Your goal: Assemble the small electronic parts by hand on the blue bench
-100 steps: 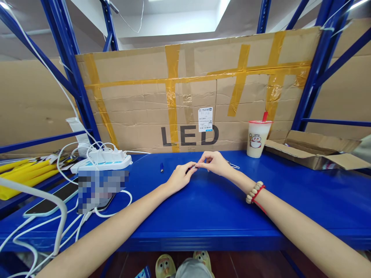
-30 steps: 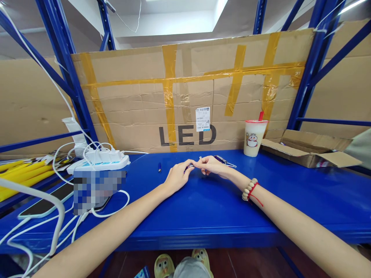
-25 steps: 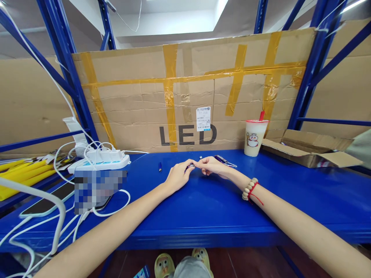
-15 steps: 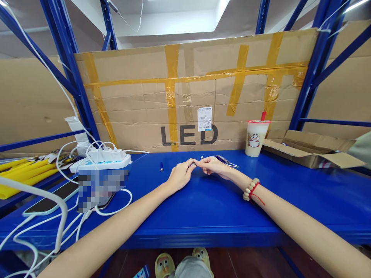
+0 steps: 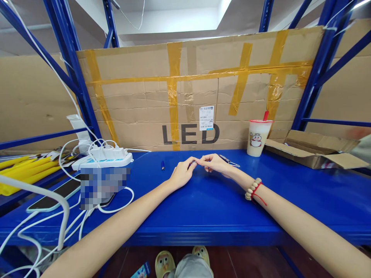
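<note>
Blue metal racking (image 5: 84, 104) frames a blue counter (image 5: 220, 208) backed by a tall cardboard sheet (image 5: 139, 104), which bears strips of yellow-brown tape (image 5: 174, 96), a white printed label (image 5: 206, 118) and the bold black letters "LED." Seen from the head camera, a person stretches both bare arms over the counter, hands meeting near its middle. Thumb and fingers of the left hand (image 5: 183, 172) close on a small dark object (image 5: 192, 164) with a metallic glint, mostly hidden in the grip. At its right end are the fingertips of the right hand (image 5: 213, 163), drawn together; whether they grip a part of it is too small to tell. Round the right wrist go a beaded bracelet (image 5: 253, 189) and a red cord (image 5: 262, 200).

Just left of the left hand, a short blue cylinder (image 5: 162, 165) lies on the counter. Beyond the right wrist is a slim dark item with a metal wire loop (image 5: 234, 165), partly covered by the hand. Farther right stand a milky drink cup (image 5: 257, 141) with a red straw (image 5: 266, 115), upright against the cardboard, and an open, shallow cardboard box (image 5: 307, 154). On the left, a white power strip (image 5: 102, 162) packed with plugs sits behind a phone (image 5: 56, 195) and a tangle of white cables (image 5: 63, 216); yellow packets (image 5: 31, 173) lie at the far left. Below the near edge show cream slippers (image 5: 164, 264).
</note>
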`<state>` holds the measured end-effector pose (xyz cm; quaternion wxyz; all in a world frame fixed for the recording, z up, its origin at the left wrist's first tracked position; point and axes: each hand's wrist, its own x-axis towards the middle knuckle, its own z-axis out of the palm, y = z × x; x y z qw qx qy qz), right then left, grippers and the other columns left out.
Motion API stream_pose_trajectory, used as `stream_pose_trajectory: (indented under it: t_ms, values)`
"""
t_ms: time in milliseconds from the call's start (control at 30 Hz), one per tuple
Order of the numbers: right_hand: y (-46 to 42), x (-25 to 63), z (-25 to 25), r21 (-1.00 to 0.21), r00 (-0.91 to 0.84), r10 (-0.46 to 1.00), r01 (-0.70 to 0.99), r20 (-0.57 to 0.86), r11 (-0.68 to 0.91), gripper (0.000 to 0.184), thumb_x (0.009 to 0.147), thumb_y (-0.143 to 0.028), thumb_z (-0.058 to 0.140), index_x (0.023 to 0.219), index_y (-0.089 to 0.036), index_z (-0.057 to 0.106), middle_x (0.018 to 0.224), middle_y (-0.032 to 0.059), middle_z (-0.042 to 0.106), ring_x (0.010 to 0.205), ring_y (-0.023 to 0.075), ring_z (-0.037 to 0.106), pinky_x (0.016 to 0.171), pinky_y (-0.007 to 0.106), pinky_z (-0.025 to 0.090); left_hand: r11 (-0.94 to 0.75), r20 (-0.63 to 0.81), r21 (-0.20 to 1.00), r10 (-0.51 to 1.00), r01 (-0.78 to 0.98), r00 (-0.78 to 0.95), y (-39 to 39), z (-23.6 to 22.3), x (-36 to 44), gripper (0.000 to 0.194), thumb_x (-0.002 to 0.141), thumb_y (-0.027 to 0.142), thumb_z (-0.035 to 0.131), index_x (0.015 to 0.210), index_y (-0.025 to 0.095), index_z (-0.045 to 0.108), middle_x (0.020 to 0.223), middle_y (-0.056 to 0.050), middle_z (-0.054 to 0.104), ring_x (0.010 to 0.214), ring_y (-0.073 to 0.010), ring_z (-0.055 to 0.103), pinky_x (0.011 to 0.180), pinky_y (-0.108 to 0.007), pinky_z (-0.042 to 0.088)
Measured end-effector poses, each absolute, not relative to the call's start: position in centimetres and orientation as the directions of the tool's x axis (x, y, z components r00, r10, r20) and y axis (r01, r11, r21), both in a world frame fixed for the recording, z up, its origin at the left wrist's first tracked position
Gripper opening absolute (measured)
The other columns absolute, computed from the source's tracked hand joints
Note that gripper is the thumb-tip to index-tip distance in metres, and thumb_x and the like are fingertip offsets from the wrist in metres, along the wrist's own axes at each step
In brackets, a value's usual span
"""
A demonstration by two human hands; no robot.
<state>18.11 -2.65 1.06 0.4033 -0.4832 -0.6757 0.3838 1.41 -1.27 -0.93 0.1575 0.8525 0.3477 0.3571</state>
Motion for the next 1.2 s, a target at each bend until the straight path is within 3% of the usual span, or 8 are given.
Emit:
stream_pose_trajectory:
  t_ms: [333,467,667,1200]
  values:
    - [-1.95,18.86,0.8,-0.838,-0.28,0.93,0.424,0.238,0.342,0.041,0.061,-0.053,0.063,0.07,-0.013,0.063,0.05,-0.0027,0.05,0.043,0.0054,0.039,0.042,0.02,0.03,-0.684,0.494,0.572,0.728,0.453,0.476,-0.95,-1.08,1.48,0.026,0.085,0.034,0.037,0.099,0.024,0.056,0.088,0.001,0.063,0.079,-0.0148,0.056,0.074,-0.026,0.042]
    - [-2.08,18.69,0.94,-0.829,-0.246,0.931,0.431,0.271,0.356,0.04,0.059,-0.05,0.066,0.07,-0.012,0.063,0.055,-0.0009,0.054,0.043,0.0051,0.04,0.042,0.02,0.032,-0.664,0.506,0.621,0.745,0.416,0.435,-1.04,-0.9,1.53,0.026,0.084,0.031,0.038,0.097,0.02,0.057,0.081,-0.001,0.063,0.073,-0.014,0.055,0.067,-0.024,0.041]
    - [-2.12,18.6,1.11,-0.839,-0.186,0.919,0.376,0.347,0.393,0.042,0.062,-0.047,0.065,0.088,-0.014,0.065,0.066,0.0004,0.057,0.046,0.0047,0.043,0.044,0.02,0.035,-0.68,0.525,0.627,0.729,0.38,0.44,-1.32,-0.66,1.65,0.025,0.085,0.031,0.038,0.09,0.018,0.058,0.073,0.0,0.06,0.067,-0.0125,0.053,0.062,-0.022,0.039]
    - [-2.21,18.87,1.45,-0.816,-0.185,0.915,0.413,0.358,0.403,0.032,0.054,-0.041,0.071,0.07,-0.013,0.068,0.065,0.0033,0.063,0.045,0.0063,0.045,0.043,0.021,0.038,-0.728,0.516,0.547,0.682,0.413,0.519,-0.98,-1.09,1.52,0.024,0.085,0.031,0.038,0.093,0.02,0.058,0.078,0.0,0.061,0.07,-0.0131,0.054,0.066,-0.023,0.041]
